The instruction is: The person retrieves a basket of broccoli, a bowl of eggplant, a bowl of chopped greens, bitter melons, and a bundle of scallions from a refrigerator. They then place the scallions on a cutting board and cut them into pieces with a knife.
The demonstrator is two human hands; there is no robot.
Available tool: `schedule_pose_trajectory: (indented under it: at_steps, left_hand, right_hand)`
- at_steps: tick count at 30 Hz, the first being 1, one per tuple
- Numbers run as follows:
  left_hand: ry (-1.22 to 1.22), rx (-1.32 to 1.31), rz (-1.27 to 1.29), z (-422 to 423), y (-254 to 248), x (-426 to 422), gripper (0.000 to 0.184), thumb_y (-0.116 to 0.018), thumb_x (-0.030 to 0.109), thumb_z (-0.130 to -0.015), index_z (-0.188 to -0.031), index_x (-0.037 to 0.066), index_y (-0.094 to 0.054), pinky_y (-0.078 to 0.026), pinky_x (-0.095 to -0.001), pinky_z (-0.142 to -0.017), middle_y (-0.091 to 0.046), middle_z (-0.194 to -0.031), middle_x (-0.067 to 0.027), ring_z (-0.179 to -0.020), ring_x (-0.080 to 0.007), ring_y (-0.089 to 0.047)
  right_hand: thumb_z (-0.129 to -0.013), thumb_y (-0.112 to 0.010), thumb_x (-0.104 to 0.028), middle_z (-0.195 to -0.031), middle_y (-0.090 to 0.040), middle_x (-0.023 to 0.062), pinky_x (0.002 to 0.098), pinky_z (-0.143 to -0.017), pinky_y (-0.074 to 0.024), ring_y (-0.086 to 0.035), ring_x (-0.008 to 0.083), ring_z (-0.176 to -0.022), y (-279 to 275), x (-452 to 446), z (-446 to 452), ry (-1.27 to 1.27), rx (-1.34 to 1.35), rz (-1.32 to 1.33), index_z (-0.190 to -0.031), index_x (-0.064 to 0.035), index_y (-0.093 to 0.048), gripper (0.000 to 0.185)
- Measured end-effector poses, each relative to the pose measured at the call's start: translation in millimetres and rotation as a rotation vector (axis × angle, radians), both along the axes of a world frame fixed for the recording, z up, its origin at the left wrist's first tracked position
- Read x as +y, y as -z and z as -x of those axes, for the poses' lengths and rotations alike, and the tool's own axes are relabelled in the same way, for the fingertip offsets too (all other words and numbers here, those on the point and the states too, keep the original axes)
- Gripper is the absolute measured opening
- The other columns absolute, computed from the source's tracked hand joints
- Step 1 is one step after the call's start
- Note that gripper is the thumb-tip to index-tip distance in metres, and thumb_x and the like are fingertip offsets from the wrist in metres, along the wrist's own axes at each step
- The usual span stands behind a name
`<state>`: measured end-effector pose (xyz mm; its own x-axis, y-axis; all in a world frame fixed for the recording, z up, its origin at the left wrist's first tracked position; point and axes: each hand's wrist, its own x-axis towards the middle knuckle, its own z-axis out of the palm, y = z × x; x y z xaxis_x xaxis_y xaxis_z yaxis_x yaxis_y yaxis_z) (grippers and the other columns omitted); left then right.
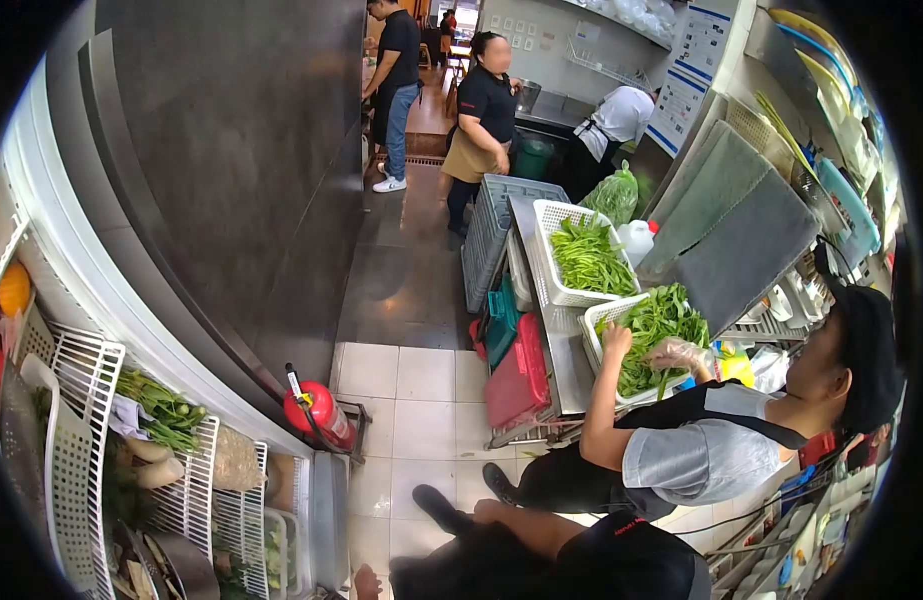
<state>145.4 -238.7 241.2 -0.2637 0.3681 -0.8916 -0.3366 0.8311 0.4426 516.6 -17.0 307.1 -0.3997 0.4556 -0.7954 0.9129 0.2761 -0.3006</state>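
Note:
At the bottom edge, part of what seems to be my left hand (366, 582) shows near the floor tiles. Its fingers are mostly cut off, so whether it grips anything does not show. My right arm, in a black sleeve with red lettering (631, 528), reaches leftward across the bottom, and its hand is hidden. A co-worker in a grey shirt (696, 455) stands just ahead to the right. That person's bare hand (616, 340) and clear-gloved hand (681, 354) are among leafy greens (671, 318) in a white basket (591, 345).
Another white basket (544, 245) of greens stands behind on the metal table (559, 350). A red fire extinguisher (319, 413) is on the left, beside wire shelves (181, 500) of vegetables. Grey crates (486, 245) and a red lidded bin (518, 375) flank the table. Several people stand farther back.

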Motion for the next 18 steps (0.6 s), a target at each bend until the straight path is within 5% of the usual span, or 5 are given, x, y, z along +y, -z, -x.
schedule_pose_trajectory:
  at_steps: [8, 10, 12, 13, 18]
  left_hand:
    - [0.163, 0.102, -0.081, -19.4, -29.1, -9.6, 0.031, -0.047, 0.042, -0.093, -0.103, 0.014, -0.057, -0.048, -0.0407, -0.058, -0.057, -0.08, -0.0065, -0.066, -0.019, -0.056]
    - [0.564, 0.511, -0.496, -36.5, -32.0, -5.1, 0.028, -0.052, 0.032, -0.093, -0.086, 0.006, -0.06, -0.05, -0.0389, -0.072, -0.064, -0.085, -0.0124, -0.083, -0.0246, -0.062]
    - [0.334, 0.014, -0.063, -56.9, -33.2, -9.9, 0.036, -0.041, 0.031, -0.098, -0.101, 0.002, -0.063, -0.048, -0.0411, -0.081, -0.066, -0.095, -0.0187, -0.095, -0.0276, -0.062]
    - [0.728, 0.884, -0.351, -20.1, -37.2, -31.2, 0.028, -0.054, 0.022, -0.093, -0.11, 0.001, -0.062, -0.045, -0.0355, -0.091, -0.063, -0.112, -0.014, -0.108, -0.022, -0.056]
    - [0.535, 0.327, -0.789, -46.9, -49.3, -19.8, 0.035, -0.056, 0.029, -0.091, -0.11, 0.0, -0.063, -0.043, -0.0345, -0.096, -0.059, -0.121, -0.0169, -0.116, -0.0244, -0.054]
  right_hand:
    - [-0.075, -0.057, -0.029, -0.1, -0.065, 0.0268, 0.0444, -0.084, -0.0491, -0.063, 0.0374, -0.097, 19.1, 23.8, 12.2, 0.04, 0.041, 0.001, -0.092, 0.0065, -0.068, 0.041]
    - [-0.074, -0.058, -0.026, -0.099, -0.065, 0.0277, 0.0442, -0.082, -0.0501, -0.063, 0.0381, -0.096, 25.4, 36.4, 19.9, 0.058, 0.093, -0.049, -0.094, 0.0061, -0.068, 0.039]
    - [-0.074, -0.058, -0.025, -0.101, -0.064, 0.0279, 0.0445, -0.082, -0.0503, -0.063, 0.0383, -0.096, 55.9, 59.5, 34.0, -0.012, 0.119, -0.033, -0.095, 0.006, -0.068, 0.039]
    - [-0.074, -0.058, -0.024, -0.102, -0.064, 0.028, 0.0448, -0.082, -0.0504, -0.063, 0.0385, -0.097, 55.2, 67.4, 43.8, -0.082, 0.134, -0.019, -0.096, 0.0058, -0.068, 0.038]
    - [-0.077, -0.054, -0.029, -0.093, -0.067, 0.0222, 0.0453, -0.081, -0.0499, -0.063, 0.0385, -0.09, -8.8, 99.0, 78.0, 0.037, 0.152, -0.113, -0.087, -0.0011, -0.071, 0.034]
